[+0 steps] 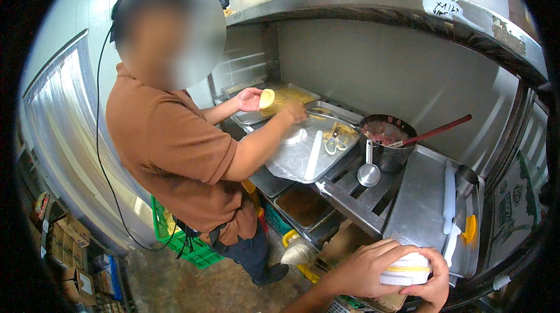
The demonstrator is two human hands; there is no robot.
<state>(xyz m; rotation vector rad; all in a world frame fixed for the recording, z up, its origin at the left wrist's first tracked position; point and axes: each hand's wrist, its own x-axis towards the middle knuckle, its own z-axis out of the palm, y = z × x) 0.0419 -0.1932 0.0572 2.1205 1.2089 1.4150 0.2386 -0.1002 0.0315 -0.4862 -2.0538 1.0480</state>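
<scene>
At the lower right, my left hand (370,266) and my right hand (436,284) close round a white round plastic mould (406,278) from both sides. A thin yellow layer, which looks like dough, shows between its upper and lower halves. My left fingers lie across the top, and my right fingers wrap its far right side. The mould is held over the near end of a metal tray (408,211). On that tray are a long pale bar (448,196), a white-handled scraper with a yellow blade (470,229) and a small metal cup (465,180).
A co-worker in a brown shirt (169,132) stands left, holding a yellow round piece (267,99). Beyond my hands are a dark pot (394,156) with a red-handled tool, a metal measuring scoop (368,174), and a tray (286,160) with scissors (331,145). A metal shelf (373,1) hangs above.
</scene>
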